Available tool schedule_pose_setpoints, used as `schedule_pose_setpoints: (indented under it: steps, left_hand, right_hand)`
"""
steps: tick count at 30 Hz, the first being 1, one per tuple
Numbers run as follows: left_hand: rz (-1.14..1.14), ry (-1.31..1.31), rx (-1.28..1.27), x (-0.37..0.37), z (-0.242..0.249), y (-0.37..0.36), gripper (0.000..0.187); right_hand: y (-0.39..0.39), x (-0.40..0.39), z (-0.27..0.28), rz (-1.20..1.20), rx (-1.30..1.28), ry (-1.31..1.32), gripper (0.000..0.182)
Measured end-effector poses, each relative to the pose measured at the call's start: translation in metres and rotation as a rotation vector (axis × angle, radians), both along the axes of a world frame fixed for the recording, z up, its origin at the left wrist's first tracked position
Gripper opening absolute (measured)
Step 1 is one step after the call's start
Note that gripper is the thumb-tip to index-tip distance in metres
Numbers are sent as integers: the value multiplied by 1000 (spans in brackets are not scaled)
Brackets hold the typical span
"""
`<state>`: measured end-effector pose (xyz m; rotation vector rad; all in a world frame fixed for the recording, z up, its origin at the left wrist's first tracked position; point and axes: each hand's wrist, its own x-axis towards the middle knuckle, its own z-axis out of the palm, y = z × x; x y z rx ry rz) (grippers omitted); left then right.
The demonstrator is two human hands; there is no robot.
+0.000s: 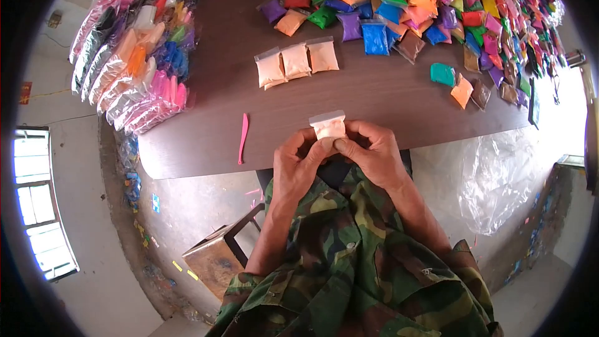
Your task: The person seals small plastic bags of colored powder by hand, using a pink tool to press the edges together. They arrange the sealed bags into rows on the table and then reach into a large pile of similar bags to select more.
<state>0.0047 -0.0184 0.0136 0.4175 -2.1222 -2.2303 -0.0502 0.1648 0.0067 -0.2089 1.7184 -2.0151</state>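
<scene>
A small clear packet of pale peach material (329, 126) is pinched between both hands at the table's front edge. My left hand (301, 161) grips its lower left side, thumb in front. My right hand (373, 151) holds the lower right side, its thumb meeting the left one. Beyond the hands, three similar peach packets (296, 61) lie side by side on the brown table (218, 87). A pink plastic knife-like tool (243, 138) rests to the left of my left hand.
Stacked bags of coloured material (134, 56) stand at the table's left. A large heap of small coloured packets (430, 6) covers the back right. Nearer lie a green packet (442, 74), an orange one and a brown one. A wooden stool (218, 256) stands below left.
</scene>
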Motion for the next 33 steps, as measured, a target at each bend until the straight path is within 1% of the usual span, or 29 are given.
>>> schedule_pose_setpoints:
  steps: [3,6,9,11,12,14,20,23,26,29,33]
  left_hand:
    - [4,40,-2,0,-13,-3,31]
    - [-24,50,-44,2,-21,-9,29]
    - [-46,65,-52,4,-15,-11,28]
    - [-44,85,-46,4,-13,-9,27]
    - [-22,79,6,4,-10,-7,27]
    - [19,67,111,4,-5,-2,26]
    - [16,60,-76,4,-15,-8,23]
    - [16,83,-104,5,-17,-12,22]
    - [27,49,-22,5,-6,-7,21]
    - [65,68,43,3,-10,-4,22]
    - [54,59,-1,3,-10,-6,21]
  right_hand:
    - [0,1,0,8,-1,2,33]
    - [-2,2,2,-11,-77,27,33]
    - [-2,1,7,-15,-17,-11,30]
    - [-3,2,2,-35,33,37,28]
    - [-3,2,0,-44,58,61,28]
    - [-3,2,-4,-41,20,54,27]
    - [-3,3,-5,-5,55,46,27]
    - [-6,4,-5,-16,15,58,28]
    - [-8,4,-2,-37,-7,89,29]
    - [-6,3,-4,-15,38,135,29]
    - [-5,4,-4,12,81,148,26]
